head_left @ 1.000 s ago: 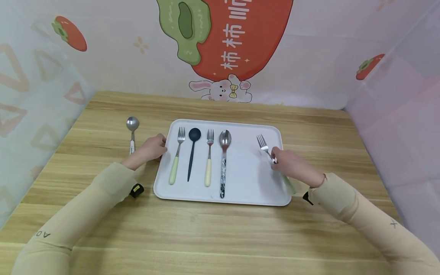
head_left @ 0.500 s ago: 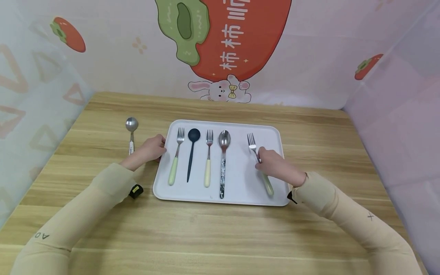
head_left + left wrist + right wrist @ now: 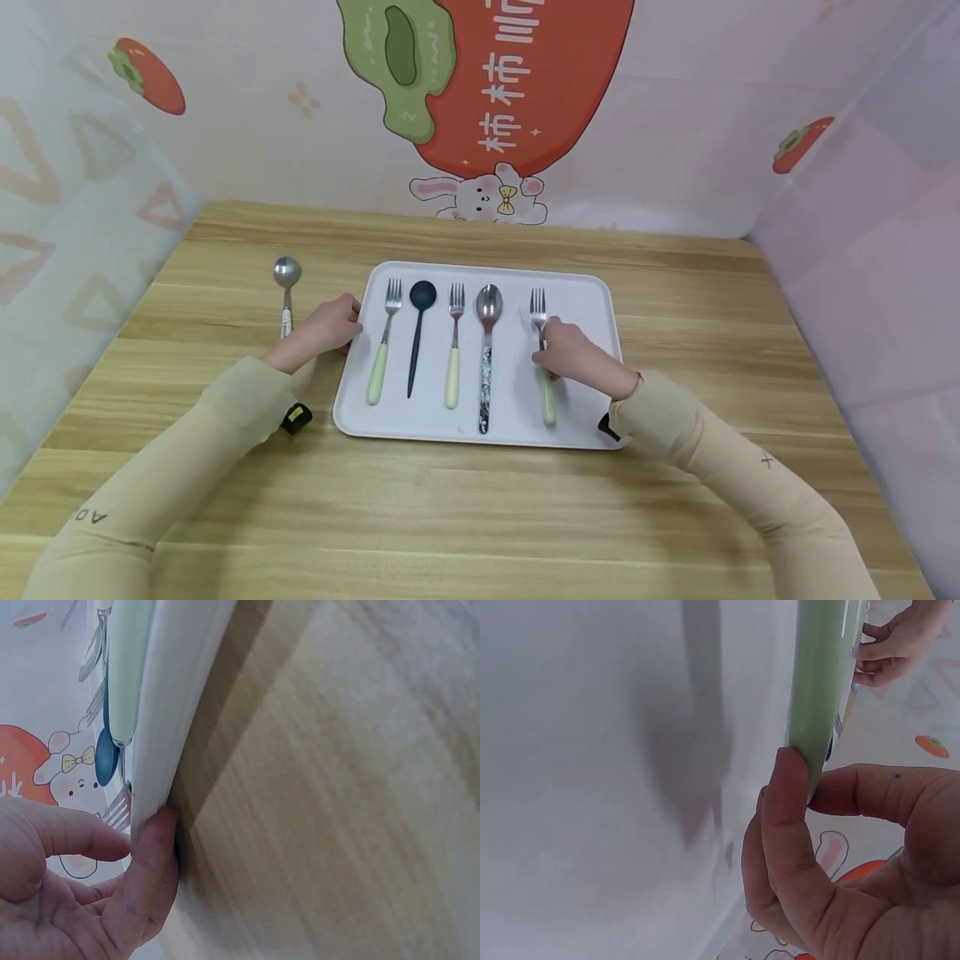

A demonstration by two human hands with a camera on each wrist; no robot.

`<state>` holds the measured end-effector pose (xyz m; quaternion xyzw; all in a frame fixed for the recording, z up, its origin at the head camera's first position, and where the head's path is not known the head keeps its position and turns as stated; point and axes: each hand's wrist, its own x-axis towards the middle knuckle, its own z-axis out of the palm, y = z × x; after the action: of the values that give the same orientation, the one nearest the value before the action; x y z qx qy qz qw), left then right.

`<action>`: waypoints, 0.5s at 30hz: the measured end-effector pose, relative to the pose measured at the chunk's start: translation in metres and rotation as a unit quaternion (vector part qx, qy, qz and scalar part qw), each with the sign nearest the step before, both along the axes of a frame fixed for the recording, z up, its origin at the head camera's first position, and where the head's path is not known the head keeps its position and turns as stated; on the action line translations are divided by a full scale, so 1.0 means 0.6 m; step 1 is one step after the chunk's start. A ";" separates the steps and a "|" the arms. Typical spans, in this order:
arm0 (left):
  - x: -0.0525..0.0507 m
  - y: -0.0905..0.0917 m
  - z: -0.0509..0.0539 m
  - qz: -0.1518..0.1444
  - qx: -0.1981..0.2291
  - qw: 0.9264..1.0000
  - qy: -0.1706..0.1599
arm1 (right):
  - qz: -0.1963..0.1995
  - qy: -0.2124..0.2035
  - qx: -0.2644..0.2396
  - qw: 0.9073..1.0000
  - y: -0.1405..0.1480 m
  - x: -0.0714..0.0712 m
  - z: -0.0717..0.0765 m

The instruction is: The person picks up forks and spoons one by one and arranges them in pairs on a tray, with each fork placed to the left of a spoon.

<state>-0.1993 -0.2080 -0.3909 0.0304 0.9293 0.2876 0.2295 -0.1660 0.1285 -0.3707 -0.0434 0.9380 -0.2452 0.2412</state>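
My left hand (image 3: 330, 325) pinches the left rim of a white tray (image 3: 555, 287); in the left wrist view, the thumb and fingers (image 3: 146, 877) meet at that rim. With thumb and fingertips, my right hand (image 3: 573, 354) pinches a fork with a green handle (image 3: 817, 682) over the tray's right part. Its tines (image 3: 537, 304) point to the back wall. Lying on the tray from left to right are a green-handled fork (image 3: 379, 367), a black spoon (image 3: 422, 296), a cream-handled fork (image 3: 453, 375) and a large spoon (image 3: 488, 304) with a patterned handle.
A spoon (image 3: 287, 272) with a white handle lies on the wooden table (image 3: 450, 517) left of the tray, partly hidden by my left arm. Printed cloth walls (image 3: 675, 150) stand behind and at both sides.
My right hand has carried the green-handled fork leftward from the tray's right edge, and the fork has turned nearly straight. My left hand stays at the rim.
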 end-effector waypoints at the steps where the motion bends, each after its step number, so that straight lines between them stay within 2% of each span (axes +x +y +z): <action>1: 0.000 0.000 0.000 0.000 0.000 1.000 0.000 | -0.003 -0.002 -0.002 1.000 -0.003 -0.001 -0.002; 6: -0.001 -0.001 -0.003 -0.001 -0.002 1.000 0.003 | -0.018 -0.016 -0.001 1.000 -0.014 -0.004 -0.008; 15: -0.001 0.000 0.000 -0.002 -0.002 1.000 0.004 | -0.013 -0.015 0.003 1.000 -0.022 -0.012 -0.017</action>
<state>-0.1998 -0.2081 -0.3907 0.0331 0.9307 0.2854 0.2266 -0.1734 0.1151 -0.3810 -0.0263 0.9354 -0.2461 0.2526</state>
